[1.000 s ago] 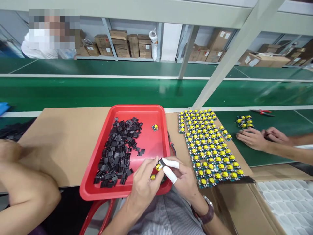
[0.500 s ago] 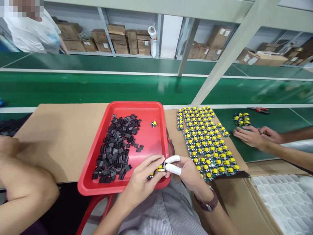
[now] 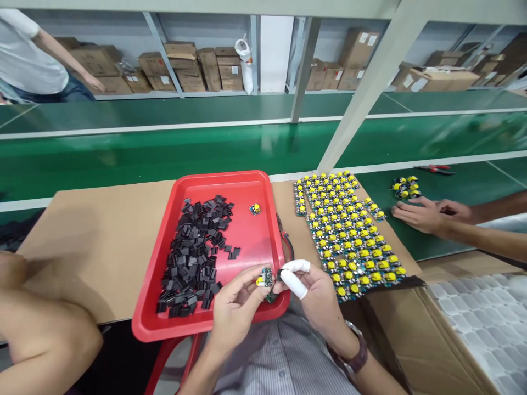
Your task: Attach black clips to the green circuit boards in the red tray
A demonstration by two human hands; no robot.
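My left hand [image 3: 236, 304] pinches a small green circuit board with a yellow part [image 3: 265, 278] over the near right corner of a red tray [image 3: 177, 323]. My right hand [image 3: 315, 293], with white finger cots on two fingers, pinches a small black piece [image 3: 280, 272] against the board's edge. A heap of black pieces [image 3: 197, 255] fills the tray's left half. One loose yellow-topped board [image 3: 255, 209] lies at the tray's far right.
A panel of several yellow-topped boards [image 3: 348, 236] lies right of the tray on brown cardboard [image 3: 99, 230]. Another person's hands [image 3: 428, 214] rest at the right near a few boards [image 3: 405, 186] and red cutters [image 3: 436, 169]. An arm [image 3: 45, 323] at the left. White trays [image 3: 481, 323] lower right.
The board in my left hand has turned so its green side faces up, and both hands have lifted slightly. The view has tilted down a little.
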